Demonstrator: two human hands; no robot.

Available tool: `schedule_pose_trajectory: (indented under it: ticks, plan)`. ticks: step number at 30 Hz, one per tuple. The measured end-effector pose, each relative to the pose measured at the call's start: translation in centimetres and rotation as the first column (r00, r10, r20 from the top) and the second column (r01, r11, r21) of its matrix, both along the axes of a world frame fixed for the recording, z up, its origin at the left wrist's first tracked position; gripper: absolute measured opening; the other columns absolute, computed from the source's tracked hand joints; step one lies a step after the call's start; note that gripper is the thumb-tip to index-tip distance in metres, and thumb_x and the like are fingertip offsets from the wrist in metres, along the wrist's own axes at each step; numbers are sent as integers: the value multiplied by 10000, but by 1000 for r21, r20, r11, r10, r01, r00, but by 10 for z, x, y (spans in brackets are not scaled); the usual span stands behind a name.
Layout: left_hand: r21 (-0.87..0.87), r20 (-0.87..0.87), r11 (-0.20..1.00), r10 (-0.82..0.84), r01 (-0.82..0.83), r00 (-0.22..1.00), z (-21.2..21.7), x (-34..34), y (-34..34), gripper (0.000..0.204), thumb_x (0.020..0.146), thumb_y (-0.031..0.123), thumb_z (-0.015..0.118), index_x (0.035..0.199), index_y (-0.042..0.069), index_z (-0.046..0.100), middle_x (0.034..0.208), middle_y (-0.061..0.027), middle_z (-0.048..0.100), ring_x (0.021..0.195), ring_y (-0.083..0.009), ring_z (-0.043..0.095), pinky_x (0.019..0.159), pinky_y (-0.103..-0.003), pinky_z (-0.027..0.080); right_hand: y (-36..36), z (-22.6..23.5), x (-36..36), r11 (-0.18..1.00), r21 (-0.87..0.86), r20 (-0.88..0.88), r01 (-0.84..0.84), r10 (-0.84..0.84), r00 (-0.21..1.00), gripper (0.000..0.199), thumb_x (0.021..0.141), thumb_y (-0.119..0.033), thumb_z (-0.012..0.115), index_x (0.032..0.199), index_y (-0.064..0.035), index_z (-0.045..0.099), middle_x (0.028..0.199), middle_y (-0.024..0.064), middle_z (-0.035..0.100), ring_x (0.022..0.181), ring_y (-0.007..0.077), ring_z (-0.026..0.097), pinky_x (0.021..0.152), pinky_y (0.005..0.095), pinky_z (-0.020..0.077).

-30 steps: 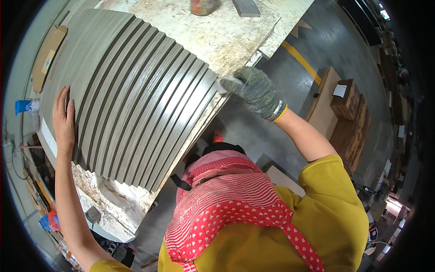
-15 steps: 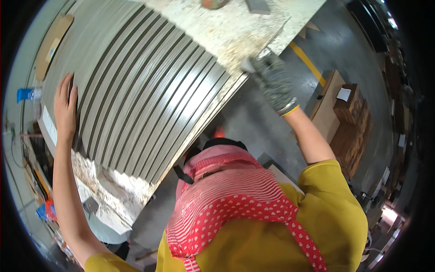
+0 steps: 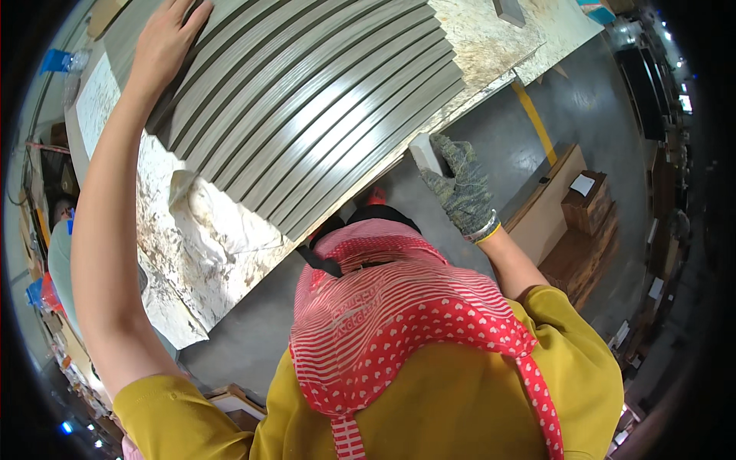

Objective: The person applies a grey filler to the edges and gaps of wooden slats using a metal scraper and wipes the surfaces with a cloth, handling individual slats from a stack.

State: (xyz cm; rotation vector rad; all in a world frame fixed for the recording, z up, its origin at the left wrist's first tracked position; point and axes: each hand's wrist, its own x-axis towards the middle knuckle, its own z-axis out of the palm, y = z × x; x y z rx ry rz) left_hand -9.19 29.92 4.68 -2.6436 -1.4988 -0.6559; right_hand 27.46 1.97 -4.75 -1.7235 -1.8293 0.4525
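Long grey wood-look strips [image 3: 307,107] lie side by side on the worktable, with dark gaps between them. My bare left hand [image 3: 165,46] rests on the strips at their far left, fingers stretched out and slightly apart. My right hand [image 3: 464,188], in a grey-green knitted glove, is closed around a small pale rectangular block [image 3: 424,153]. It hovers just off the table's near edge, beside the right ends of the strips. The block's exact kind cannot be made out.
The speckled white tabletop [image 3: 207,284] carries a crumpled whitish cloth or sheet [image 3: 211,215]. A grey block [image 3: 509,12] lies at the back right. A clear bottle with a blue cap [image 3: 65,61] stands far left. Brown wooden pieces [image 3: 586,207] sit on the floor at right.
My left hand has moved farther forward along the strips. My right hand has come back from the tabletop to beyond its near edge, still holding the block. The view has shifted too.
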Motion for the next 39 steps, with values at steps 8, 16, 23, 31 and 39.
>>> schedule_pose_trajectory:
  ticks: [8,16,23,31,39]
  plan:
    - [103,-38,977,-183,186,982,-1,-45,-13,404,967,343,459,1289,111,536,1333,-128,513,1222,-315,483,1031,-355,352,-11,16,-49,1000,-21,100,-17,19,995,487,815,-236,667,1253,-60,549,1033,177,545,926,336,559,807,407,477]
    - [34,-13,997,-76,76,997,-10,-46,-30,409,971,327,442,1323,133,517,1375,-115,481,1263,-304,450,1043,-360,340,-36,8,-96,994,-31,77,-108,110,991,495,810,-243,656,1250,-42,551,987,170,530,899,325,544,796,405,471]
    - [36,17,995,-89,88,996,-9,-45,-28,416,951,370,455,1312,178,532,1360,-78,500,1241,-286,466,1033,-370,347,-42,-7,-98,995,80,162,53,-65,985,492,814,-247,653,1253,-47,553,987,168,532,901,334,542,787,416,472]
    - [31,15,996,-79,79,997,-8,-43,-29,404,954,344,455,1310,169,534,1350,-82,511,1245,-288,466,1038,-366,345,-24,1,-85,991,-14,79,132,-130,988,494,834,-275,644,1279,-83,547,1074,142,584,995,330,537,870,426,462]
    - [7,31,998,-61,61,998,-4,-41,-35,399,957,339,452,1302,162,545,1353,-108,505,1247,-299,470,1034,-366,355,-30,11,-88,986,84,202,-141,121,972,477,835,-257,624,1263,-60,546,1128,158,586,1009,335,542,923,428,454]
